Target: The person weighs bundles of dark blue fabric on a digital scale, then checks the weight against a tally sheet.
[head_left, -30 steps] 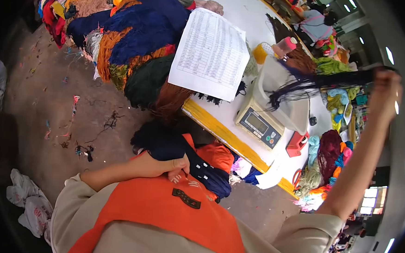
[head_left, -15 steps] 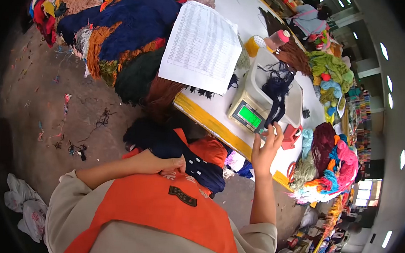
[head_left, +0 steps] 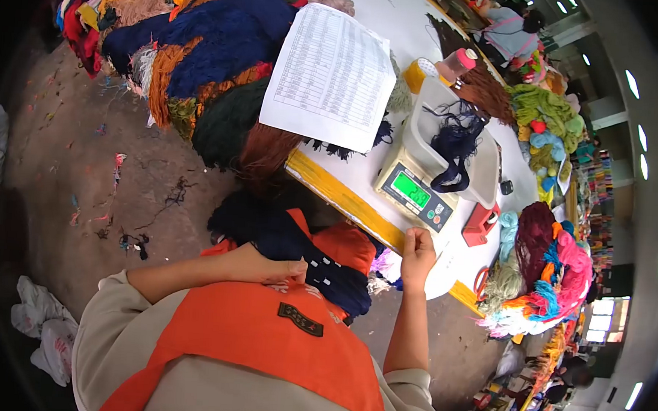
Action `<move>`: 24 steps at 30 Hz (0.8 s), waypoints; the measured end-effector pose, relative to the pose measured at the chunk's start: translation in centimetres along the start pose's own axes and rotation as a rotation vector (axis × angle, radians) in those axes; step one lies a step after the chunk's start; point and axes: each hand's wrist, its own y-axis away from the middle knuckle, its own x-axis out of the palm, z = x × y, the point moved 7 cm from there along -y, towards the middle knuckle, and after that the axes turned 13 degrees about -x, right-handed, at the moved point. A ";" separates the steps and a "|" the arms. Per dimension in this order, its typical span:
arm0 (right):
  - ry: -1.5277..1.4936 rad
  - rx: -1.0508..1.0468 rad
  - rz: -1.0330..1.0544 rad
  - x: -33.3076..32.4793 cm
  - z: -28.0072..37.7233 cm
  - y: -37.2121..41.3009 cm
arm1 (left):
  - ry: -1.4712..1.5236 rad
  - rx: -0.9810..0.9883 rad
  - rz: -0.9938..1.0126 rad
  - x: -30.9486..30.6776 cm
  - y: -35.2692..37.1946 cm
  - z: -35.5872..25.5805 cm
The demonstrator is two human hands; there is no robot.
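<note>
On a digital scale (head_left: 412, 195) with a lit green display sits a white plastic tray (head_left: 486, 166). A loose bundle of navy yarn (head_left: 453, 141) lies in it, one loop hanging over the near rim towards the display. My right hand (head_left: 418, 258) is at the table's yellow edge, just below the scale's buttons, fingers curled together with nothing visible in them. Close to my apron (head_left: 261, 337), my left hand (head_left: 269, 267) is closed beside dark navy yarn (head_left: 325, 273) with white tags; whatever its fingers hold is hidden.
A printed sheet (head_left: 329, 77) rests over heaped yarn (head_left: 225, 56) on the left of the table (head_left: 338, 172). Beyond the scale stand a yellow cone (head_left: 418, 74) and a pink-capped bottle (head_left: 458, 63). A red tape dispenser (head_left: 480, 224) and colourful skeins (head_left: 547, 271) are at right.
My right hand has come away from the yarn and the scale, back to the table edge, and its spread fingers have curled in. The left hand stays in place by the apron.
</note>
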 end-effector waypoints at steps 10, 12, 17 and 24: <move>0.317 -0.145 -0.214 1.1 2.6 0.8 | -0.043 -0.108 -0.033 0.4 -1.3 1.0; 0.326 -0.180 -0.211 1.2 2.7 0.9 | -0.064 -0.117 -0.040 0.4 -1.5 1.1; 0.480 -0.234 -0.230 1.5 3.1 1.0 | -0.029 -0.098 -0.026 0.4 -1.6 0.8; 0.252 -0.159 -0.248 1.0 2.1 1.0 | -0.168 -0.026 -0.024 0.8 -1.4 -0.4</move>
